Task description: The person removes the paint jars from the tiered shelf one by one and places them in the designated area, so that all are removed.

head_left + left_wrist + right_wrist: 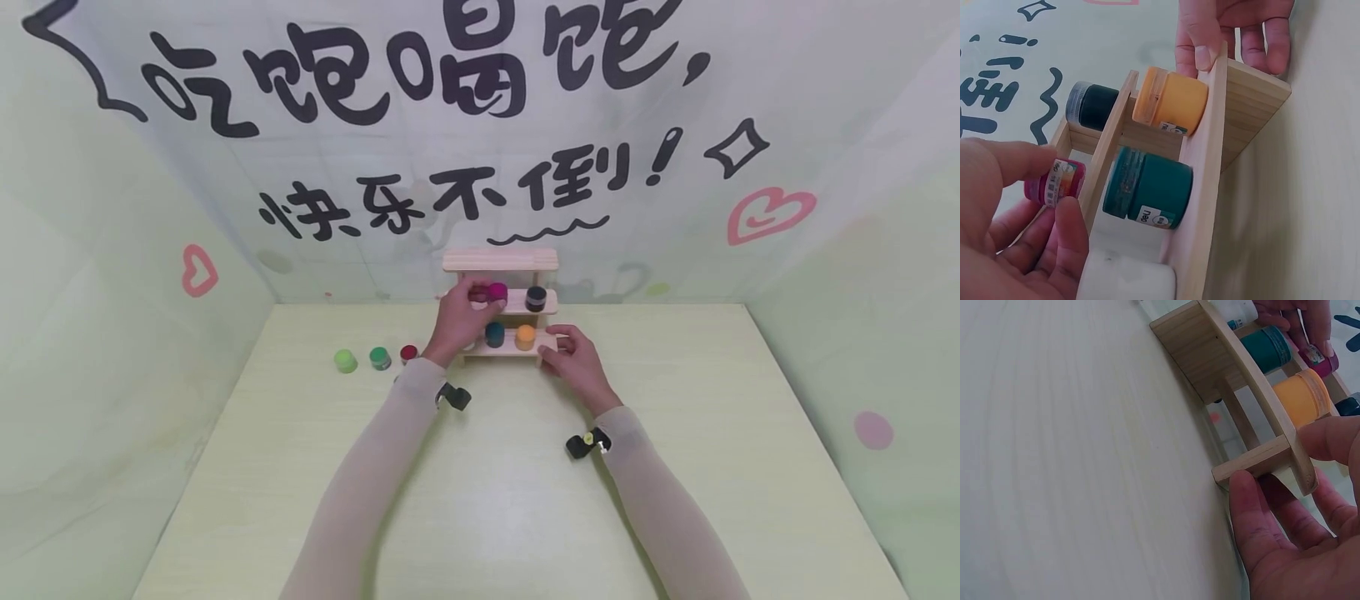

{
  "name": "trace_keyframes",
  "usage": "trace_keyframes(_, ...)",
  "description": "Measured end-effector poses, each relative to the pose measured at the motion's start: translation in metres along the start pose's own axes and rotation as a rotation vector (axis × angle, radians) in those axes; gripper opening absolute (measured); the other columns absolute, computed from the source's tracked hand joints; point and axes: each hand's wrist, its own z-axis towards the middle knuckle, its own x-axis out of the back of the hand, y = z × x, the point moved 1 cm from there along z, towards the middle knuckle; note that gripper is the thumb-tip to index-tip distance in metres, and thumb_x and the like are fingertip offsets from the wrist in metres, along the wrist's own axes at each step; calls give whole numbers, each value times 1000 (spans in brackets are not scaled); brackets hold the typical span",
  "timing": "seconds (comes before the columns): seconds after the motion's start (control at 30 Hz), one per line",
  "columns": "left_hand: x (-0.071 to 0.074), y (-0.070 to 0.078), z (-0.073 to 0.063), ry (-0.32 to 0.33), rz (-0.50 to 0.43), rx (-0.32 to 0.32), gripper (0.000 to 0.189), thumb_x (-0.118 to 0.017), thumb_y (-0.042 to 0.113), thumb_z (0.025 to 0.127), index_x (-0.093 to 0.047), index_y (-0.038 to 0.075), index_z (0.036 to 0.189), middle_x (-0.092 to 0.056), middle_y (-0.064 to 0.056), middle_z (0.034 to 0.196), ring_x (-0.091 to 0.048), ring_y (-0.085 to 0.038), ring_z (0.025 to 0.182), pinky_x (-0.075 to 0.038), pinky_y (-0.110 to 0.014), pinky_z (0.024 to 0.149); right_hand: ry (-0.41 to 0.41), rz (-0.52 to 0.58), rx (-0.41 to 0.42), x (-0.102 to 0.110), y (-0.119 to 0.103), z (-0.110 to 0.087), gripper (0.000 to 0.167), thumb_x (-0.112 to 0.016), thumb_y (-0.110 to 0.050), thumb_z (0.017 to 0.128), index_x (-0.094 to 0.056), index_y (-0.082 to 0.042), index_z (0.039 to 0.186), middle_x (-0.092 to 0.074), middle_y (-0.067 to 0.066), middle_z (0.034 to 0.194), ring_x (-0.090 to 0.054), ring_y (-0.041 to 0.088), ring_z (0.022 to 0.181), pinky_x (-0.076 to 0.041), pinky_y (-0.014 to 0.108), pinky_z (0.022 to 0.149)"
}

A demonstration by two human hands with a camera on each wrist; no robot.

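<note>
A small three-tier wooden rack (501, 261) stands on the table by the back wall. My left hand (457, 321) pinches a magenta paint jar (1055, 182) between thumb and fingers at the middle tier. Beside it on that tier sits a dark paint jar (536, 298). The bottom tier bears a white jar (1125, 278), a teal jar (1154, 187) and an orange jar (1175, 100). My right hand (577, 367) holds the right end of the bottom tier, thumb on the board and fingers at the leg (1254, 464).
Left of the rack, a light green jar (345, 361), a green jar (380, 358) and a dark red jar (408, 353) stand in a row on the table (495, 492). A printed cloth (405, 275) hangs behind the rack, with more cloth at both sides.
</note>
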Motion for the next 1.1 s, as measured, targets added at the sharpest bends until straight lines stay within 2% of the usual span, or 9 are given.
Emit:
trace_keyframes(0.23,4,-4,-3,-16,-70,-24,41,-85,29,91,-67,19,127,-72,0,119,-67,-19,113,-54,-41,104,-2,-3,1,0,-2,-1,49,-75,-17,97,-56,-13,142,-68,11,113,-71,15,88,-64,29,84)
trace_keyframes(0.47,11,-7,-10,-4,-88,-12,41,-85,28,90,-67,20,126,-72,-1,118,-68,-20,112,-57,-39,100,5,11,-4,-1,-2,-3,49,-75,-16,97,-57,-13,142,-70,10,112,-71,14,88,-64,29,84)
trace_keyframes(0.83,27,-6,-22,42,-119,-26,42,-86,26,89,-67,20,126,-72,0,123,-67,-19,117,-54,-41,108,24,7,21,-1,4,-4,50,-77,-22,98,-59,-15,144,-74,17,119,-75,14,89,-64,29,85)
trace_keyframes(1.1,41,-11,-35,43,-134,-87,45,-84,28,92,-67,18,132,-74,-2,124,-69,-20,117,-62,-35,93,42,24,35,-2,7,-5,49,-77,-21,97,-61,-16,142,-77,11,110,-74,10,84,-64,25,82)
